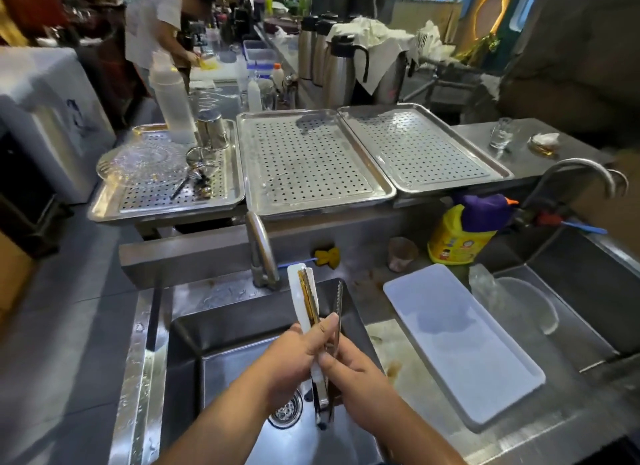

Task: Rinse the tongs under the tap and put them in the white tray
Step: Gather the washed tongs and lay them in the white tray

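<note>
Over the steel sink (221, 329), both hands hold a bundle of utensils upright. My left hand (291, 364) grips a white utensil (298, 291) together with gold-coloured tongs (309, 298). My right hand (349, 374) pinches the silver tongs (338, 301) lower down, their serrated tips pointing up. The handles hang down over the drain (285, 412). The tap (261, 246) stands just behind the bundle; no water is seen running. The white tray (460, 343) lies empty on the counter to the right of the sink.
Three perforated steel trays (311, 159) line the shelf behind; the left one holds a glass plate, cups and a bottle. A yellow detergent bottle (457, 236), a yellow sponge brush (327, 256) and a second sink with tap (581, 177) are at right. A person works at the far counter.
</note>
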`<state>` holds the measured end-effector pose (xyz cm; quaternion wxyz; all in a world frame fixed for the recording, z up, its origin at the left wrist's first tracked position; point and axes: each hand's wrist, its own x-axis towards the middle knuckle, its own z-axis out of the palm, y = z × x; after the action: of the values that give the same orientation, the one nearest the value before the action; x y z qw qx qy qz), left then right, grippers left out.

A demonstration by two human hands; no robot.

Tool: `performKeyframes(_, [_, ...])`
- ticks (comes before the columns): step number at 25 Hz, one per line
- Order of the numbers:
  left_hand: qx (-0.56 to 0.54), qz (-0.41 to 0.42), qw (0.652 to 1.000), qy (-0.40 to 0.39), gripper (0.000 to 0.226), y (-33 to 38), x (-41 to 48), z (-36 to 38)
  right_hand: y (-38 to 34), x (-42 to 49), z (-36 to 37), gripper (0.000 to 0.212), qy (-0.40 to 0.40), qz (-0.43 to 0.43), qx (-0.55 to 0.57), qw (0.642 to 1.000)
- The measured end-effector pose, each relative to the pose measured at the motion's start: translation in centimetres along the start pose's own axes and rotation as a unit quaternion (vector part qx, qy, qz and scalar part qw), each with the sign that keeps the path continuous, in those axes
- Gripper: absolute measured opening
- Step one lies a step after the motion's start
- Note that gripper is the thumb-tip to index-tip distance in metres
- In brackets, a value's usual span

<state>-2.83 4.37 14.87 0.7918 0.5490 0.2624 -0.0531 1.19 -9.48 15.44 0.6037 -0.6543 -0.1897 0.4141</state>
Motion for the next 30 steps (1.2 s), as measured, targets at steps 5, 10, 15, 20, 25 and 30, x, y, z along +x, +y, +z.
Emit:
performKeyframes(5, [0.009, 0.021, 0.995, 0.095, 0.082, -0.2, 2.5, 3.7, 0.0, 0.6, -3.2, 0.029, 0.085, 0.021, 0.039, 0.995])
performKeyframes(10, [0.027, -0.021, 0.988, 0.152, 0.112, 0.0, 4.2, 7.3, 0.1, 1.6, -5.5, 0.037, 0.169, 0.051, -0.034, 0.984])
performKeyframes(15, [0.035, -0.017, 0.988, 0.152, 0.113, 0.8, 4.5, 8.3, -1.2, 0.8, -6.1, 0.045, 0.164, 0.025, -0.079, 0.983])
performKeyframes(20, [-0.015, 0.023, 0.995, 0.099, 0.084, 1.7, 3.9, 6.9, -2.5, 0.5, -6.1, 0.021, 0.164, 0.012, -0.022, 0.986])
performKeyframes(25, [-0.039, 0.037, 0.991, 0.126, 0.056, 2.2, 3.4, 5.7, -2.8, 0.7, -5.4, 0.019, 0.161, 0.029, 0.003, 0.987])
performKeyframes(30, [-0.055, 0.046, 0.992, 0.105, 0.036, 2.7, 2.8, 4.8, -2.4, 0.6, -4.5, 0.026, 0.207, 0.01, -0.07, 0.976])
